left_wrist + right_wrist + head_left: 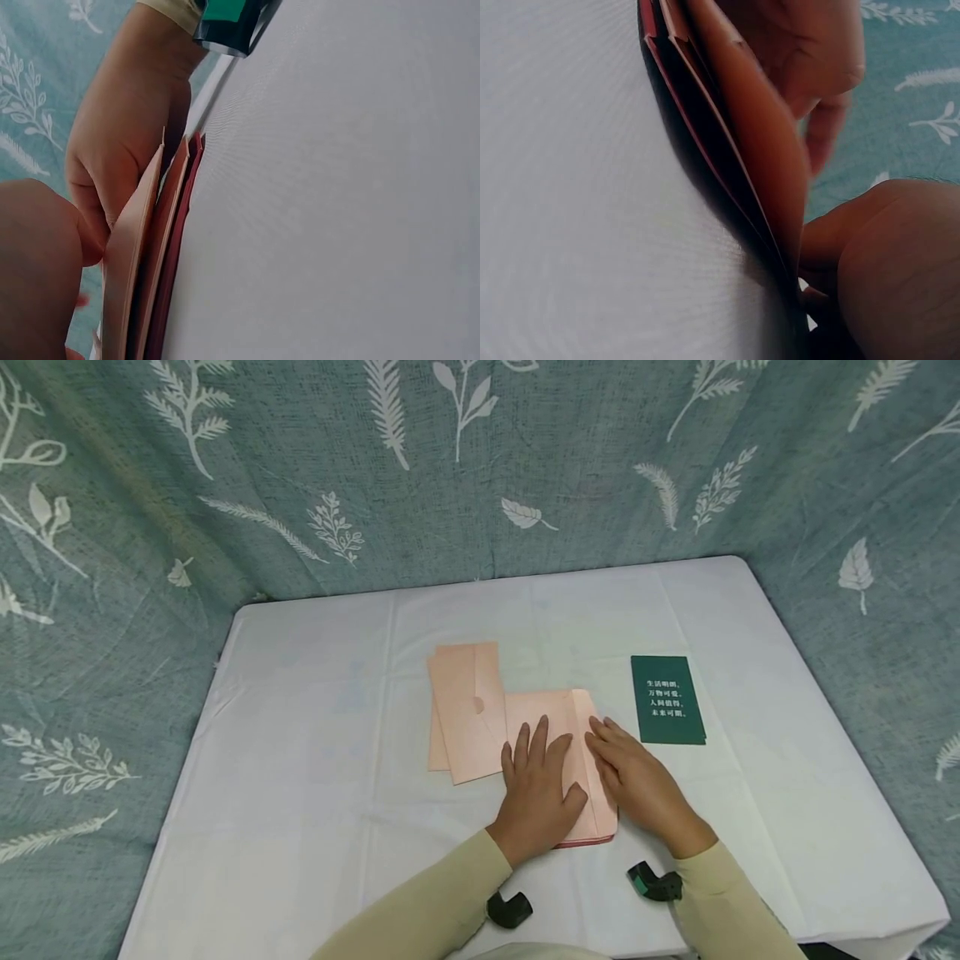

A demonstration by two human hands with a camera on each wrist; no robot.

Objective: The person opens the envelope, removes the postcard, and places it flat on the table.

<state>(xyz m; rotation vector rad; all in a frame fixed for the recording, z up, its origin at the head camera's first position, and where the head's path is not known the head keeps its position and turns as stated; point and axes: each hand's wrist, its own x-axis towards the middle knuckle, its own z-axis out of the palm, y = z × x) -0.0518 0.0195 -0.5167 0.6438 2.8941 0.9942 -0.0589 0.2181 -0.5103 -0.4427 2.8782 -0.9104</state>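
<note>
Peach envelope [581, 760] lies face-up under both hands, its long flap along the right side; a dark red layer [176, 247] shows beneath it. Left hand [536, 797] spreads its fingers apart on the envelope's body. Right hand [645, 777] lays its fingers close together, nearly straight, at the envelope's flap edge. Overlapping the envelope's left edge: an upper spare envelope [472, 714], with a lower spare envelope [438, 752] under that. Right of the envelope, apart: dark green card [669, 700]. Step in hand, by judgement: steadying and working the flap. Next move probably calls for an even fold along the crease, body held still.
</note>
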